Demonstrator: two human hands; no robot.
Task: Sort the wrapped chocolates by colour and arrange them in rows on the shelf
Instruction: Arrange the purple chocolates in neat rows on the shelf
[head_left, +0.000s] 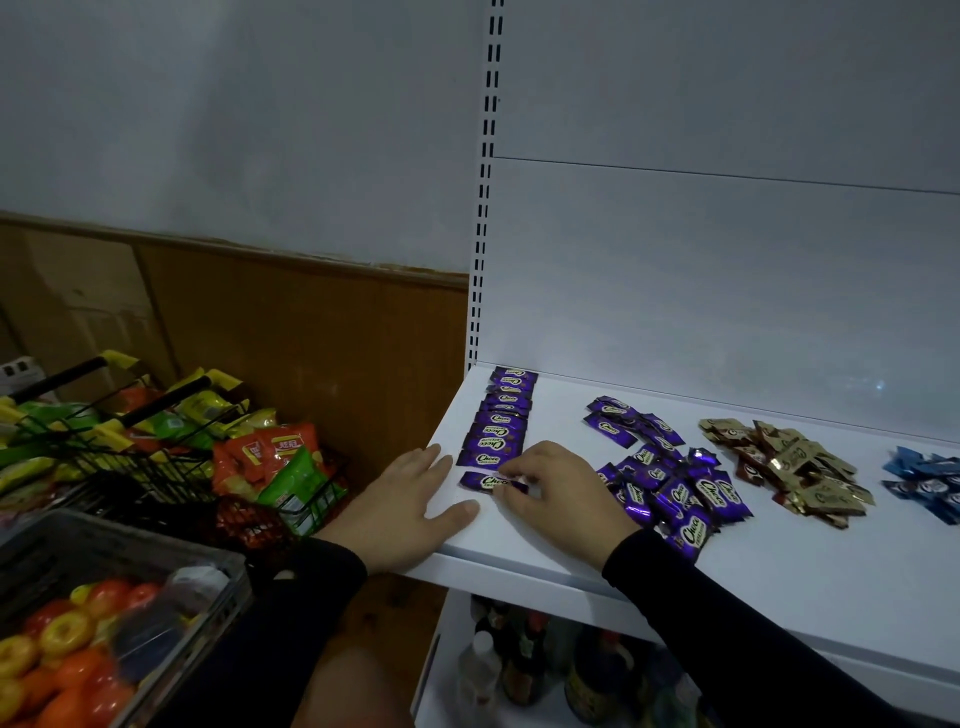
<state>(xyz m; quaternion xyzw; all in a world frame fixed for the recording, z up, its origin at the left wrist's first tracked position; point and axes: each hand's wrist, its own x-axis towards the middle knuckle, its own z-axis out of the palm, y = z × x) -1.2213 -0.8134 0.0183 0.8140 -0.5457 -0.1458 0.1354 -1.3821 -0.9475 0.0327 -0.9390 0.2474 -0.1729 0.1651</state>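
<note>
The two hands are lying nearest the camera, side by side but apart, at the front left corner of the white shelf (519, 540). The left hand (410, 512) is resting flat on the shelf with its fingers straight, holding nothing, while the right hand (558, 488) is pinching the right end of a purple chocolate (485, 482) with curled fingertips, apparently setting it down at the near end of the purple row (501, 415). That row is running from the hands toward 12 o'clock, reaching the shelf's back panel, its wrappers lying close together and all facing the same way. Toward 3 o'clock from the right hand, a loose purple pile (670, 486) is waiting, with a smaller scatter of purple pieces beyond it toward 1 o'clock. Farther along at 3 o'clock a gold pile (795, 465) is sitting unsorted into rows, and a blue pile (930, 480) is showing at the frame's edge. By my reckoning the colour sorting is looking largely done, but only one purple row is nearing completion; the remaining purple, gold and blue are all awaiting arranging.
</note>
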